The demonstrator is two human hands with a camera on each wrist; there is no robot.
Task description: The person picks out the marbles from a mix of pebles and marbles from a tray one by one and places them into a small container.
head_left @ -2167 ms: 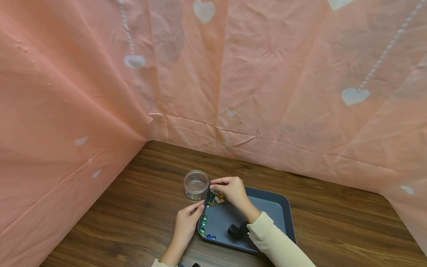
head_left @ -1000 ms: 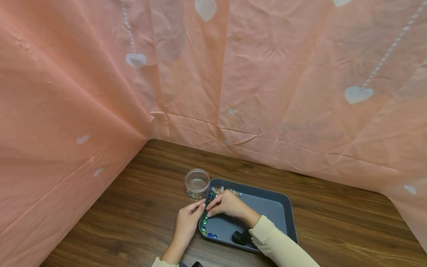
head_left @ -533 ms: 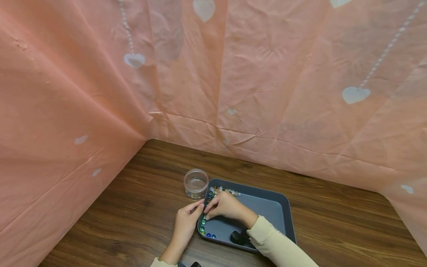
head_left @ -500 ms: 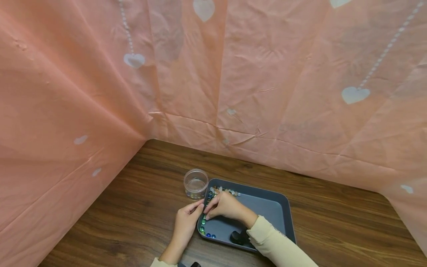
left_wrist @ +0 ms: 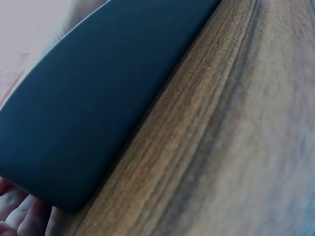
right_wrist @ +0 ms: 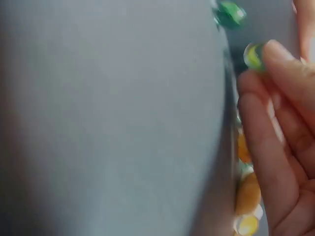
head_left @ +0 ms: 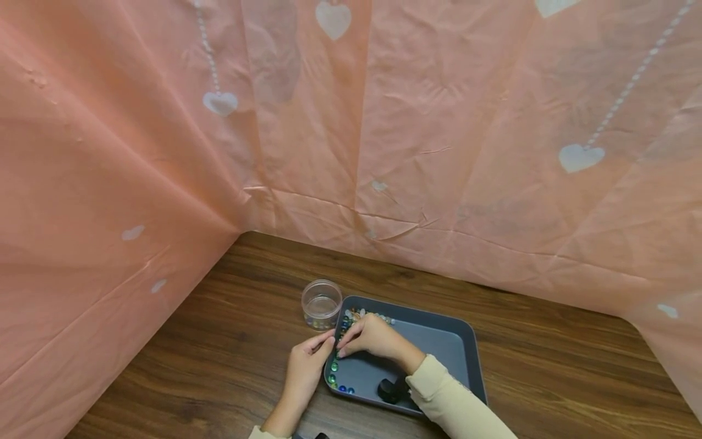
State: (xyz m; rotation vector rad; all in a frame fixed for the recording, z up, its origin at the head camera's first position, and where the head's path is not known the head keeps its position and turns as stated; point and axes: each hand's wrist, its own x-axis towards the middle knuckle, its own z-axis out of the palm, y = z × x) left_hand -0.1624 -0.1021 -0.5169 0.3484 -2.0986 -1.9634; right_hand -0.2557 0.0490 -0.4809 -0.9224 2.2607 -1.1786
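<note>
My right hand (head_left: pixel 378 335) is over the left side of a dark grey tray (head_left: pixel 439 342). Its thumb and forefinger pinch a clear glass marble (right_wrist: pixel 254 56) with a yellow-green swirl, close to the tray's left wall. A green glass piece (right_wrist: pixel 230 14) lies just past it in the right wrist view. My left hand (head_left: pixel 307 364) grips the tray's left rim between thumb and fingers; in the left wrist view its fingers show at the tray's corner. Green glass pieces (head_left: pixel 333 367) and blue ones (head_left: pixel 342 388) line the near left corner.
A clear round plastic tub (head_left: pixel 322 303) with some marbles at its bottom stands against the tray's far left corner. White and brown pebbles (head_left: pixel 358 314) sit in that corner, partly behind my right hand. A pink curtain (head_left: pixel 417 122) hangs behind the wooden table (head_left: pixel 219 353).
My right hand has come from the pebbles in the far left corner toward me along the left wall, then stayed nearly still. The left hand keeps its place on the rim.
</note>
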